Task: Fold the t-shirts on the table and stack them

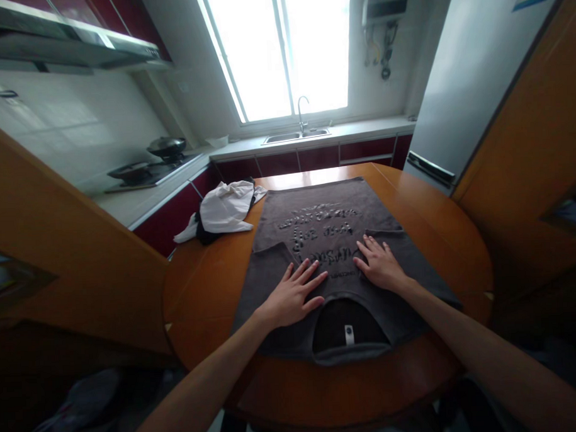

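Observation:
A dark grey T-shirt with raised black lettering lies spread on the round wooden table, its neckline and white label nearest me. Both sleeves are turned inward over the front. My left hand rests flat on the shirt beside the collar, fingers spread near the left sleeve. On the other side, my right hand lies flat with fingers apart, on or against the right sleeve and next to the lettering. Neither hand grips the cloth.
A heap of white and black clothes sits at the table's left edge. The wooden table has a rounded rim. Beyond it are a sink, a stove with a pan, and a refrigerator at the right.

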Tool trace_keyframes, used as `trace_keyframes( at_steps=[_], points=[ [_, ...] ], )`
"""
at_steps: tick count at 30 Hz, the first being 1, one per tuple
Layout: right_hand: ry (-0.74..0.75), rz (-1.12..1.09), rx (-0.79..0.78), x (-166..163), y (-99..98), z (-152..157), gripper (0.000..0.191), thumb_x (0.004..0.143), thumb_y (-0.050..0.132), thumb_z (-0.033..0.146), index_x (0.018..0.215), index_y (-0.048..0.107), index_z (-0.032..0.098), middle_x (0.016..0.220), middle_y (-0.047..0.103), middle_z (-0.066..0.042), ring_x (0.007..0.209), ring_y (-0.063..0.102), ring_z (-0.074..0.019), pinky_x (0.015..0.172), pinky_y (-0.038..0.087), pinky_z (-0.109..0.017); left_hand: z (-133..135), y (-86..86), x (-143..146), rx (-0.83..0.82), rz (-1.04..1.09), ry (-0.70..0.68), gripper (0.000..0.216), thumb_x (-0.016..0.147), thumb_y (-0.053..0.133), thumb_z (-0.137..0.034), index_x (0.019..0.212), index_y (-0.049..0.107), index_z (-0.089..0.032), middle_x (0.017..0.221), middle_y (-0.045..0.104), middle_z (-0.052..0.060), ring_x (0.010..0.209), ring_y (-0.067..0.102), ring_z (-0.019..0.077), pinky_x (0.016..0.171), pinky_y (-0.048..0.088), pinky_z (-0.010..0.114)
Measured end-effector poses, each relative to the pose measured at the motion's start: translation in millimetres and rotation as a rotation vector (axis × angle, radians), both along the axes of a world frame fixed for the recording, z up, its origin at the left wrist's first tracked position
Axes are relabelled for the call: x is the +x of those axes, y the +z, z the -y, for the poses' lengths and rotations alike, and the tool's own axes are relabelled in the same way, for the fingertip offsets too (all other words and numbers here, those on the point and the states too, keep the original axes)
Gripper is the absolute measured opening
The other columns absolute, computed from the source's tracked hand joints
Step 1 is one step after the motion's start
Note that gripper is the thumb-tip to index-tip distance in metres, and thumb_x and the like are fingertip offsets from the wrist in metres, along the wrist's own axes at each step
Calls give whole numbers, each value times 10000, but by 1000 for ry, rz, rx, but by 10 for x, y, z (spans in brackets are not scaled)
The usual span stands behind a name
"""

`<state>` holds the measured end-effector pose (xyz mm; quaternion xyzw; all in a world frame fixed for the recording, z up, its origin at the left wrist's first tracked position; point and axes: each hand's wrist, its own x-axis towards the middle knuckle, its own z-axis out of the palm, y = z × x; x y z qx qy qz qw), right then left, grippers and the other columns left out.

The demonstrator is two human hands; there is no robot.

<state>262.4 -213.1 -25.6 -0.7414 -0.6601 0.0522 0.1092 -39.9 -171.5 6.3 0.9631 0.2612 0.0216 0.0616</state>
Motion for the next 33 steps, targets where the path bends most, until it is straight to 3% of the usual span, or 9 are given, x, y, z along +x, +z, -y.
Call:
trace_keyframes(
  at_steps=[9,17,33],
  points=[
    [-3,-19,4,-19,45,22,642,1018,352,480,1564,397,144,1679,223,-136,1557,188,-266,1243,142,-521,52,43,-6,-22,-37,-24,651,1026,335,-637,1614,227,-378,1694,159,9,1574,82,282,1252,96,587],
    [0,-19,20,-10,17,12,632,1021,357,480,1556,412,146,1676,232,-144,1555,194,-268,1240,149,-523,248,140,102,-19,57,-83,667,1027,363,-614,1625,181,-381,1699,149,-5,1574,108,254,1266,125,537],
    [3,-23,56,-3,-6,2,616,1015,395,460,1538,441,138,1664,263,-157,1545,225,-284,1234,166,-537,261,48,136,-65,62,-134,632,1013,421,-621,1590,309,-385,1679,237,29,1556,193,290,1253,110,563]
  ],
)
